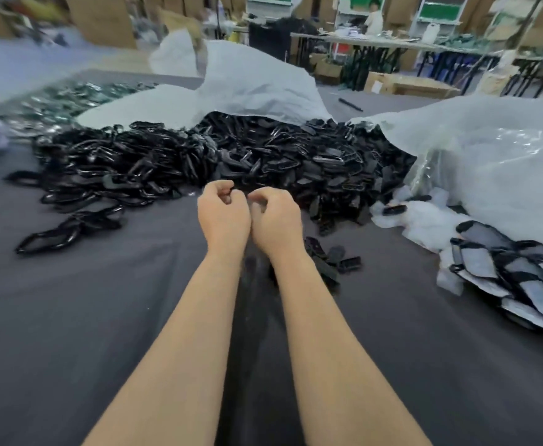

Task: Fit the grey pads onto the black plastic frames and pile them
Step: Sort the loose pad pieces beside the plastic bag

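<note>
Fingers [220, 187] curled, left hand [223, 214] beside right hand [275, 222]; whether pinching anything, cannot tell; black frames [199, 156] heaped just beyond for reach; finished pile [505, 272] apart, right

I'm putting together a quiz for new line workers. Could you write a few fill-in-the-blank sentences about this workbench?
1. The big heap of loose frames is ___ in colour.
2. The pile of padded frames lies on the person's ___ side.
3. The left hand and the right hand are close together, and their fingers are ___.

Missing words: black; right; curled.
</note>
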A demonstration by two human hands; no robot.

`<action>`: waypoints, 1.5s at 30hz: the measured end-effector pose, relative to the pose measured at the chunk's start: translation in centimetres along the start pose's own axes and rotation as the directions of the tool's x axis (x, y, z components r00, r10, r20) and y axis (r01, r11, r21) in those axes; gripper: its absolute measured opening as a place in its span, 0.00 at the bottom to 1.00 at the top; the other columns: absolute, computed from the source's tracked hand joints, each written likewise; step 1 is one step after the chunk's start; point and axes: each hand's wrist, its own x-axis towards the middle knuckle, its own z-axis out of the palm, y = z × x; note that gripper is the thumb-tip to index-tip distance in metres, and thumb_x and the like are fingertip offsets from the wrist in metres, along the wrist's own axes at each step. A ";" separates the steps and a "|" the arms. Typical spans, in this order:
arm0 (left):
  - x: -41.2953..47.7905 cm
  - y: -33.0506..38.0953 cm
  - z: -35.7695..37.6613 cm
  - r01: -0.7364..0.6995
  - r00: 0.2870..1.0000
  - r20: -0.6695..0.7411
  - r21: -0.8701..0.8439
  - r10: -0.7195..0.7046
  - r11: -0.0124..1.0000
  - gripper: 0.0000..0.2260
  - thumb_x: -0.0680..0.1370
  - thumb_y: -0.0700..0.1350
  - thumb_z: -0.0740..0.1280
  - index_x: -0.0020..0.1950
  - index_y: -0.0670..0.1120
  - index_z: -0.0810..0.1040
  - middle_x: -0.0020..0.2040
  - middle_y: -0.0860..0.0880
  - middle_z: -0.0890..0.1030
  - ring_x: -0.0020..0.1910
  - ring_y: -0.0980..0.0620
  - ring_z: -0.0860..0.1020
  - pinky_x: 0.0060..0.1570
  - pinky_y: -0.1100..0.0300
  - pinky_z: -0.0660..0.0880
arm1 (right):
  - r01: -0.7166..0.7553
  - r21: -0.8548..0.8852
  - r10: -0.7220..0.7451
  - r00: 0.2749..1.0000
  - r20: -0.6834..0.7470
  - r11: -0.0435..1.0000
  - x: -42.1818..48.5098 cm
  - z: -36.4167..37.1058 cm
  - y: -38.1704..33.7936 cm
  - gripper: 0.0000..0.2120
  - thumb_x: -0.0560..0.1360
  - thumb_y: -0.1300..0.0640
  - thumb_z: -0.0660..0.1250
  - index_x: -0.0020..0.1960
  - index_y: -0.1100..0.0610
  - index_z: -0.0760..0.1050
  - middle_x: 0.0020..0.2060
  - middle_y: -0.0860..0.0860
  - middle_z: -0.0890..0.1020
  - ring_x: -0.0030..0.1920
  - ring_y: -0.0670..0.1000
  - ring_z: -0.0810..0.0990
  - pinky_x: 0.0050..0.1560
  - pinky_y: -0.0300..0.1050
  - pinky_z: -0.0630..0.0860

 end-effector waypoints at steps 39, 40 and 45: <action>0.5 -1.6 -3.2 -0.339 0.896 0.443 0.653 0.022 0.677 0.09 0.76 0.39 0.63 0.54 0.41 0.80 0.55 0.43 0.80 0.55 0.43 0.76 0.47 0.56 0.71 | -0.085 -0.223 0.103 0.992 0.072 0.971 0.1 -2.4 1.1 0.15 0.76 0.63 0.58 0.56 0.53 0.80 0.57 0.53 0.80 0.57 0.56 0.77 0.59 0.50 0.75; 0.3 -1.5 -3.1 -0.355 0.880 0.475 0.650 0.006 0.672 0.10 0.76 0.39 0.64 0.54 0.39 0.80 0.55 0.42 0.80 0.53 0.43 0.76 0.48 0.56 0.72 | -0.117 -0.228 0.131 0.990 0.047 0.967 -0.1 -3.1 1.8 0.14 0.77 0.62 0.59 0.57 0.53 0.79 0.57 0.53 0.80 0.57 0.55 0.77 0.58 0.50 0.75; -1.1 -1.1 -2.2 -0.390 0.836 0.544 0.678 -0.070 0.623 0.18 0.77 0.50 0.69 0.62 0.43 0.74 0.63 0.43 0.70 0.64 0.41 0.68 0.59 0.52 0.69 | -0.132 -0.262 0.157 0.985 0.076 0.956 -1.5 -4.2 4.1 0.12 0.77 0.56 0.63 0.59 0.52 0.77 0.57 0.53 0.79 0.58 0.55 0.76 0.57 0.47 0.73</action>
